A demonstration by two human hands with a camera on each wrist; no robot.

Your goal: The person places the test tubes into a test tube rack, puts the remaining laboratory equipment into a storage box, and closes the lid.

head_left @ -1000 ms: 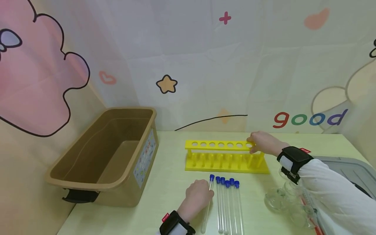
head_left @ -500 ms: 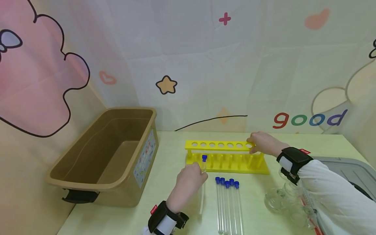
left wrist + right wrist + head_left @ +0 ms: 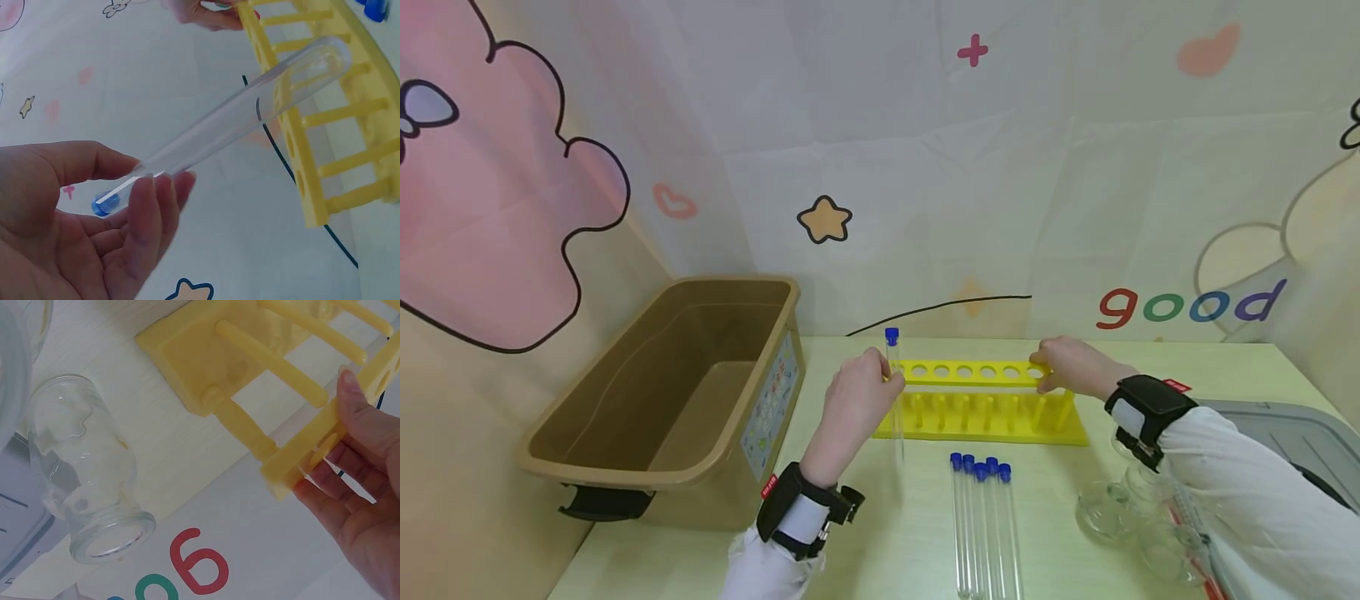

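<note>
Between thumb and fingers, my left hand (image 3: 856, 400) pinches a clear test tube (image 3: 225, 128) near its blue stopper (image 3: 892, 335). In the head view the tube hangs nearly upright at the left end of the yellow test tube rack (image 3: 977, 435), its lower end in front of the rack and above the table. My right hand (image 3: 1075, 365) grips the right end of the rack's top bar (image 3: 331, 434), thumb on one side and fingers on the other. Several more stoppered test tubes (image 3: 985, 533) lie side by side on the table in front of the rack.
A brown plastic bin (image 3: 730, 467) stands at the left. Clear glass jars (image 3: 87, 462) sit near my right forearm, beside a grey lid-like panel (image 3: 1285, 425). A printed cloth (image 3: 917, 208) hangs behind the table.
My left hand has lifted one test tube from beside the others, carrying it up and left to the rack's left end. The right hand keeps its hold on the rack.
</note>
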